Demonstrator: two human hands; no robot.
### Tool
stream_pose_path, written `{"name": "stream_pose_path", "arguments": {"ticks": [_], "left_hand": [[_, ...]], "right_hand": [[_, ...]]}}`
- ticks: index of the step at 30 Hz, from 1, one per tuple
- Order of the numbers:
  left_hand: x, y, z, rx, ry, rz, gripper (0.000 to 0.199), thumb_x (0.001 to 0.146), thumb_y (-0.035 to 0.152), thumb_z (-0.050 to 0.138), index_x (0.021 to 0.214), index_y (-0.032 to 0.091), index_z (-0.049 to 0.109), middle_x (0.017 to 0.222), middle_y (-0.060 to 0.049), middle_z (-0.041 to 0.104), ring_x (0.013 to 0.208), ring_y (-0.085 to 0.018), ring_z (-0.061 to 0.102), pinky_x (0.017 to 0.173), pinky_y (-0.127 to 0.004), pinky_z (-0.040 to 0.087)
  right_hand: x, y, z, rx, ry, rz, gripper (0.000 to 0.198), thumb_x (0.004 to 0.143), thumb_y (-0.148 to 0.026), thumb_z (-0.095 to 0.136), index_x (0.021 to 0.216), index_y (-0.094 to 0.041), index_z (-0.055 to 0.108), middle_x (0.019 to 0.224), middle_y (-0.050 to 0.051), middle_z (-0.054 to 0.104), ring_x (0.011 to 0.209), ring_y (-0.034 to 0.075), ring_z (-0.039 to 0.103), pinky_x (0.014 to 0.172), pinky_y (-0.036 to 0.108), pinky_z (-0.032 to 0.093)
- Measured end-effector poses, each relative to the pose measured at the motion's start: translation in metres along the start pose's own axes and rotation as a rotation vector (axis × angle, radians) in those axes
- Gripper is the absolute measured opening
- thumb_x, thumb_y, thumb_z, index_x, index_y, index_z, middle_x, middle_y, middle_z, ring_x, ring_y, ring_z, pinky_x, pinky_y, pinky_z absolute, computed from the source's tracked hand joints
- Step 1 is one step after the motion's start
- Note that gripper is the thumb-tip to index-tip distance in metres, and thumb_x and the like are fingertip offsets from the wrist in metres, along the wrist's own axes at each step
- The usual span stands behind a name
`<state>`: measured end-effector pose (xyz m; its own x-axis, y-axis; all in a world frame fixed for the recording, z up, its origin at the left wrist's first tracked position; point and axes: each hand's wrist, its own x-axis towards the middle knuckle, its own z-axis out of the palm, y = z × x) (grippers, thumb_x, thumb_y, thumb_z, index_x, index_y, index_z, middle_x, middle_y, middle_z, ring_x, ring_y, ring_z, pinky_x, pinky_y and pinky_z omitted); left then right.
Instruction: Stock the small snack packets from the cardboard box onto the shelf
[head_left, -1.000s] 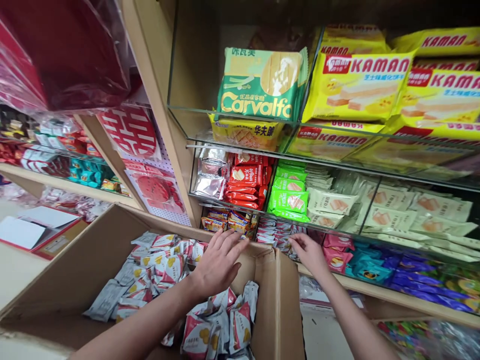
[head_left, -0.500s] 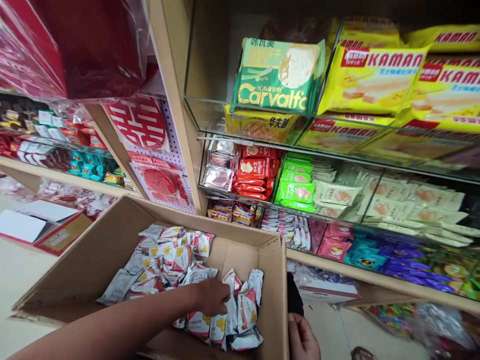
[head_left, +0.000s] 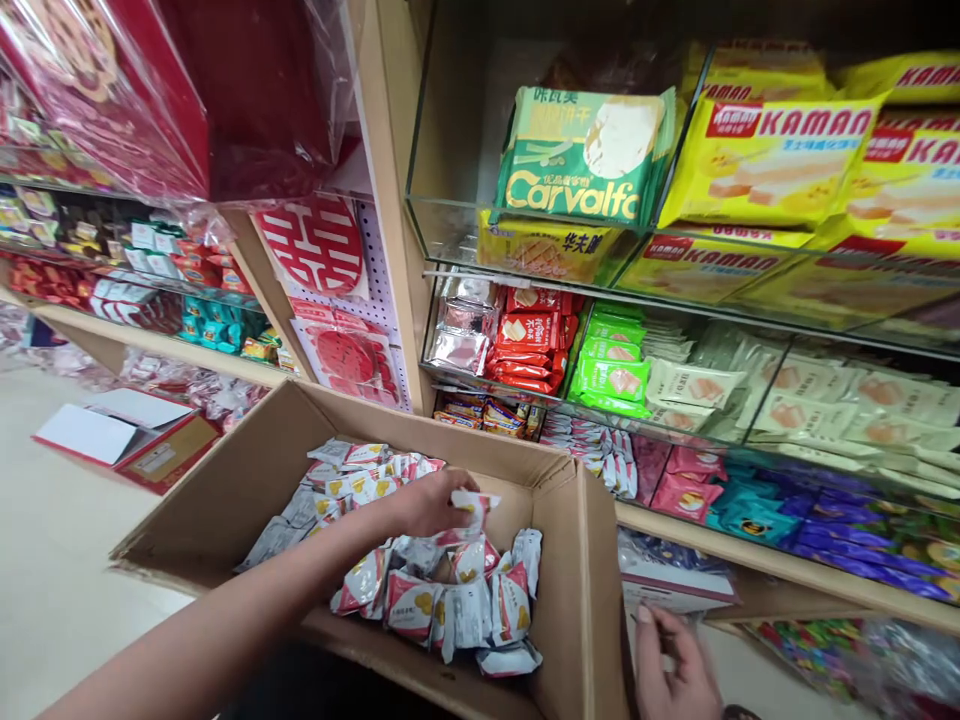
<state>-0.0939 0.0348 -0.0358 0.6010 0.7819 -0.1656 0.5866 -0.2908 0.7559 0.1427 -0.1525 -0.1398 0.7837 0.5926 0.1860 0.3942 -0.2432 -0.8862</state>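
A small white-and-pink wrapped packet was found pinched in the left hand — half a second earlier, that hand was noted lower, at the pile of similar packets. It was held towards the far edge of the open brown cardboard box; one packet was thus separated. The right hand, curled, was observed outside the right edge — its contents could not be determined.

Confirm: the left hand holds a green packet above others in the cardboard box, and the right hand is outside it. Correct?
Not quite: the head view shows the left hand holding a white and pink packet, not a green one. It is above others in the cardboard box, with the right hand outside it.
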Motion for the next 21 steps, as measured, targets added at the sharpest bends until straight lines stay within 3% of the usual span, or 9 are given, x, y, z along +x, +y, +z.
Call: {"name": "stream_pose_path", "arguments": {"ticks": [2,3,5,7,9,11,15,18,21], "left_hand": [[-0.008,0.022,0.001,-0.410,-0.098,-0.072,0.033,0.062,0.028,0.065,0.091,0.018,0.055,0.071,0.001,0.060,0.060,-0.013,0.055,0.056,-0.025,0.043],[-0.011,0.034,0.005,-0.632,-0.137,-0.089,0.036,0.060,0.030,0.068,0.090,0.017,0.052,0.072,0.001,0.060,0.060,-0.012,0.055,0.059,-0.026,0.044],[-0.019,0.056,0.017,-0.928,-0.147,-0.097,0.043,0.056,0.030,0.075,0.087,0.016,0.049,0.072,0.002,0.060,0.062,-0.010,0.055,0.064,-0.026,0.045],[-0.024,0.072,0.028,-1.058,-0.137,-0.093,0.045,0.053,0.029,0.078,0.085,0.015,0.049,0.072,0.002,0.060,0.062,-0.009,0.055,0.065,-0.024,0.044],[-0.027,0.082,0.033,-1.080,-0.105,-0.078,0.044,0.054,0.033,0.077,0.084,0.014,0.050,0.072,0.001,0.059,0.061,-0.008,0.053,0.062,-0.023,0.042],[-0.027,0.085,0.034,-0.993,-0.036,-0.041,0.040,0.060,0.041,0.072,0.080,0.013,0.052,0.070,0.001,0.057,0.059,-0.007,0.049,0.059,-0.021,0.040],[-0.024,0.079,0.035,-0.667,0.184,0.090,0.034,0.075,0.047,0.054,0.067,0.014,0.049,0.059,0.004,0.044,0.055,-0.007,0.037,0.052,-0.019,0.031],[-0.022,0.075,0.043,-0.572,0.445,0.144,0.031,0.082,0.043,0.047,0.066,0.017,0.042,0.060,0.005,0.038,0.057,-0.008,0.034,0.054,-0.020,0.031],[-0.022,0.074,0.052,-0.597,0.553,0.124,0.030,0.084,0.043,0.043,0.067,0.018,0.039,0.061,0.005,0.035,0.057,-0.009,0.032,0.053,-0.020,0.031]], "right_hand": [[0.000,-0.040,-0.007,0.016,0.122,-0.227,0.034,0.073,-0.048,0.055,0.081,-0.015,0.060,0.086,0.012,0.059,0.084,0.023,0.054,0.080,0.034,0.040],[0.000,-0.061,-0.007,0.065,0.078,-0.257,0.032,0.075,-0.046,0.053,0.084,-0.015,0.060,0.089,0.012,0.059,0.086,0.022,0.054,0.081,0.034,0.040],[0.001,-0.096,0.000,0.178,-0.167,-0.150,0.038,0.078,-0.047,0.051,0.099,-0.016,0.056,0.095,0.010,0.060,0.083,0.019,0.056,0.073,0.029,0.044],[0.002,-0.119,0.012,0.254,-0.363,-0.035,0.041,0.080,-0.050,0.047,0.101,-0.016,0.055,0.092,0.008,0.061,0.075,0.017,0.057,0.064,0.025,0.045],[0.005,-0.131,0.023,0.261,-0.423,0.002,0.039,0.081,-0.052,0.043,0.088,-0.016,0.056,0.078,0.004,0.061,0.065,0.015,0.054,0.057,0.023,0.043],[0.008,-0.135,0.030,0.221,-0.444,-0.062,0.038,0.082,-0.051,0.042,0.079,-0.017,0.057,0.067,0.002,0.059,0.058,0.014,0.052,0.053,0.022,0.040],[0.004,-0.139,0.037,0.227,-0.494,-0.270,0.033,0.081,-0.047,0.046,0.083,-0.018,0.060,0.075,0.003,0.062,0.066,0.015,0.056,0.060,0.022,0.042],[-0.004,-0.141,0.042,0.336,-0.346,-0.082,0.037,0.079,-0.052,0.045,0.081,-0.016,0.055,0.072,0.004,0.059,0.063,0.015,0.055,0.056,0.023,0.045],[-0.010,-0.139,0.048,0.422,-0.331,0.098,0.041,0.078,-0.057,0.044,0.072,-0.017,0.049,0.062,0.001,0.053,0.054,0.013,0.050,0.049,0.022,0.044]]}}
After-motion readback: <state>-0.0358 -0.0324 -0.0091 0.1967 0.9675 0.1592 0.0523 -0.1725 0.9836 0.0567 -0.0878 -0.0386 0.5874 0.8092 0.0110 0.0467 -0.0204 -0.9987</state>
